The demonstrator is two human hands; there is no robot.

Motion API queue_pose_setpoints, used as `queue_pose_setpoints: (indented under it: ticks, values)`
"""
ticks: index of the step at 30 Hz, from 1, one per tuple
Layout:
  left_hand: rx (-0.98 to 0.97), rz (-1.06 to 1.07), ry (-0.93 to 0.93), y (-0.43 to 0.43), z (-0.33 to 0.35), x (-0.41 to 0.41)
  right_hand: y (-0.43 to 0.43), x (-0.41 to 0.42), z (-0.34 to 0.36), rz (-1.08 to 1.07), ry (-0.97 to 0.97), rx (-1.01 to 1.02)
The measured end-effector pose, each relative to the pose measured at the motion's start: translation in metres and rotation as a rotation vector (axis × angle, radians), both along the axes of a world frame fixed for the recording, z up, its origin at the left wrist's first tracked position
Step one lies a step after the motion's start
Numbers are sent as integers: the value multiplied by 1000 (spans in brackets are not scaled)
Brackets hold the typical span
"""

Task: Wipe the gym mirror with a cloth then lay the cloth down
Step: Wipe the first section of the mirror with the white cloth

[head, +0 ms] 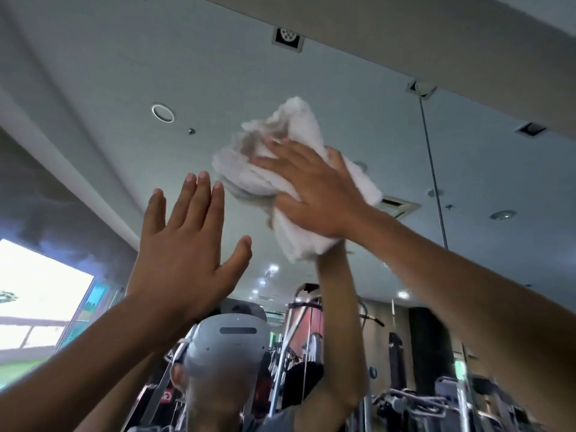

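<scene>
The gym mirror (131, 73) fills the view and reflects the ceiling, the gym and my own raised arms. A bunched white cloth (299, 132) lies flat against the glass high up, right of centre. My right hand (314, 188) presses on the cloth with straight, spread fingers. My left hand (184, 244) is raised beside it to the left, fingers straight and spread, palm toward the glass, holding nothing. Whether the left palm touches the mirror I cannot tell.
A vertical seam between mirror panels (433, 163) runs down at the right. The real ceiling edge (405, 35) crosses the top. In the reflection, gym machines (299, 353) and a bright window (37, 294) show low down.
</scene>
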State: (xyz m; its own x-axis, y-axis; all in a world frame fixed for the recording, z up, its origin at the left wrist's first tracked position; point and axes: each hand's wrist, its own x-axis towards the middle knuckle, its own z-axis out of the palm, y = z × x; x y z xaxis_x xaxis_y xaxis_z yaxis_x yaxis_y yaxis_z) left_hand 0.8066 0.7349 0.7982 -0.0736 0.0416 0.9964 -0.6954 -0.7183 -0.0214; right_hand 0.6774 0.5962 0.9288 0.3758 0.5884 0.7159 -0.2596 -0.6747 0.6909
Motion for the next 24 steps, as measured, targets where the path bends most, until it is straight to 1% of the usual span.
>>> queue_pose_setpoints:
  ticks: [1,2,3,5,6,7,8,9,11,13,14,15,16,17,19,20,21,22,23,24]
  values:
    - [17,9,-23,-1,1,-1,-17,-13,5,-2,1,-2]
    - [54,25,-58,-2,1,-2,-33,-23,16,5,-54,54]
    - [101,43,-108,-4,0,-3,-44,-28,29,18,-147,163]
    - [178,70,-205,-6,2,-4,-43,-19,56,30,-389,448]
    - [207,78,-222,-5,4,-6,-34,-11,63,28,-484,563]
    - [227,81,-218,-4,5,-6,-22,-1,66,18,-539,621]
    - [236,82,-196,-3,5,-7,-11,6,65,13,-545,620]
    - [239,85,-171,-1,5,-9,-2,12,59,16,-508,570]
    - [229,92,-123,-3,5,-16,0,12,38,3,-341,365]
    - [177,56,-45,-13,7,-29,-19,-9,19,-12,-117,118]
    - [140,30,-9,-21,8,-37,-34,-23,16,-31,-40,28]
    - [117,13,12,-31,10,-45,-52,-36,19,-48,-24,-17]
    - [114,12,12,-42,11,-53,-69,-48,26,-65,-60,8]
    - [129,18,-11,-55,14,-60,-84,-57,37,-72,-133,105]
    - [149,13,-92,-80,21,-76,-97,-59,58,-72,-336,391]
    - [137,-20,-120,-91,25,-85,-95,-54,63,-70,-424,495]
    - [111,-76,-120,-100,29,-94,-88,-46,65,-58,-474,545]
    - [74,-148,-99,-108,33,-102,-78,-38,62,-47,-477,554]
    - [35,-215,-63,-113,34,-107,-71,-33,55,-38,-441,520]
    - [4,-259,-28,-118,34,-109,-70,-32,45,-34,-385,445]
